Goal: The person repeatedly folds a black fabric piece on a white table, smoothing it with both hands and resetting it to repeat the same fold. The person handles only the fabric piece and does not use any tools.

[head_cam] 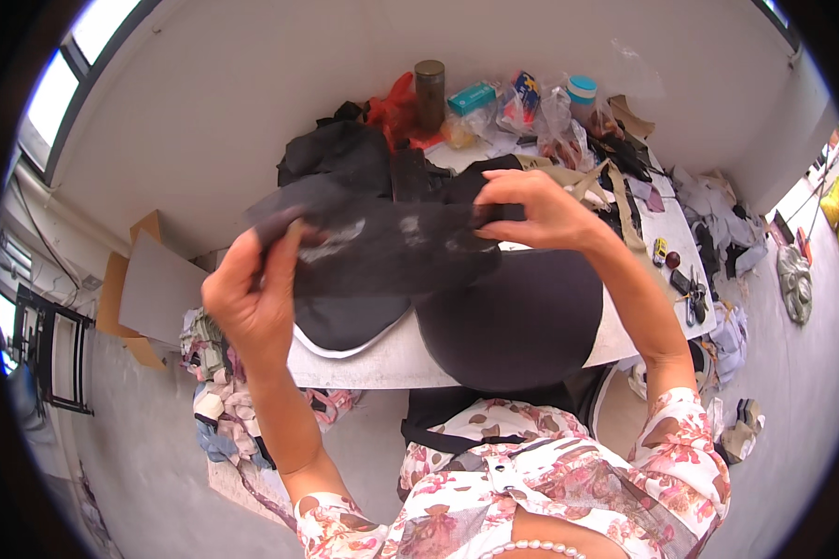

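Observation:
Between my two raised hands a dark, thin fabric piece [391,244] with pale marks is stretched out above the table. My left hand [262,286] pinches its left end between thumb and fingers. The right end is pinched by my right hand [528,209]. Below it on the white table [377,370] lies a dark rounded fabric piece [353,325] with a white edge. Beside that, a larger dark rounded piece [517,321] reaches over the table's front edge. Black fabric [335,157] is heaped behind.
Along the wall stand a lidded jar [430,94], a teal box [472,98], a red plastic bag [395,115] and clear bags [559,119]. Scissors [691,307] and a small yellow toy car [660,250] lie at the right. Fabric scraps [227,412] are piled at the left, near a cardboard box [161,279].

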`<state>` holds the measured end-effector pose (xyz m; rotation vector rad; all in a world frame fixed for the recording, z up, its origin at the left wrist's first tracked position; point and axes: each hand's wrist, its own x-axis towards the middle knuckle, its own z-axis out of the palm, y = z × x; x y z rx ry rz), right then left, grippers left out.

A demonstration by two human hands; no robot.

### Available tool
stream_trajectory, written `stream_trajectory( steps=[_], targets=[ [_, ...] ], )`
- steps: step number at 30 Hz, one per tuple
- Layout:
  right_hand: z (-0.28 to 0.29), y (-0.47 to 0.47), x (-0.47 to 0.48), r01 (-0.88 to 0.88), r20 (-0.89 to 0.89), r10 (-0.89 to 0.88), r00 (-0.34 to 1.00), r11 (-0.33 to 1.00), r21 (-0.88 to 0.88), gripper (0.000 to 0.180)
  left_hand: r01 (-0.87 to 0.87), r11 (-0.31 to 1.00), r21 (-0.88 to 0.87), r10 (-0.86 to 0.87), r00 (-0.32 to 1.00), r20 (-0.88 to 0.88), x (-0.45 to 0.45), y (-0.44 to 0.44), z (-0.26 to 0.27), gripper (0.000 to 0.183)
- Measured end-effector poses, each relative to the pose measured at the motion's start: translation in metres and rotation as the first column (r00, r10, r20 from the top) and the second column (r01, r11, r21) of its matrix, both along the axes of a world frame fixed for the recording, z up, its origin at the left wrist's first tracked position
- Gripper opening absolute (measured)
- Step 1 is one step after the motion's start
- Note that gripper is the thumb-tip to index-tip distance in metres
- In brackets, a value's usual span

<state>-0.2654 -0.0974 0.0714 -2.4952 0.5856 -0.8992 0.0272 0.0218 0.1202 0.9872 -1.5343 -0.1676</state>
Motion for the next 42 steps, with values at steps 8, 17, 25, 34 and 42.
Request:
stream_trajectory(
  steps=[8,17,25,34,42],
  targets=[
    [-0.007,0.086,-0.080,-0.246,0.472,-0.031,0.881,0.822,0.513,0.025,0.368,0.920,0.136,-0.265,0.839,-0.476,0.017,0.065,-0.049,0.020],
    [-0.039,0.122,-0.104,-0.074,0.559,-0.355,0.749,0.794,0.604,0.026,0.374,0.852,0.366,-0.003,0.703,-0.712,-0.033,0.038,-0.114,0.008],
    [-0.090,0.088,-0.116,0.291,0.287,-0.616,0.734,0.667,0.686,0.035,0.319,0.804,0.502,0.074,0.784,-0.617,-0.046,-0.021,-0.165,0.015],
    [-0.105,0.068,-0.111,0.469,0.186,-0.689,0.701,0.641,0.608,0.041,-0.145,0.830,0.538,0.226,0.970,-0.087,-0.050,-0.050,-0.179,0.020],
    [-0.114,0.061,-0.109,0.628,0.134,-0.745,0.653,0.632,0.454,0.054,-0.144,0.819,0.556,0.232,0.968,-0.092,-0.055,-0.054,-0.177,0.022]
  ],
)
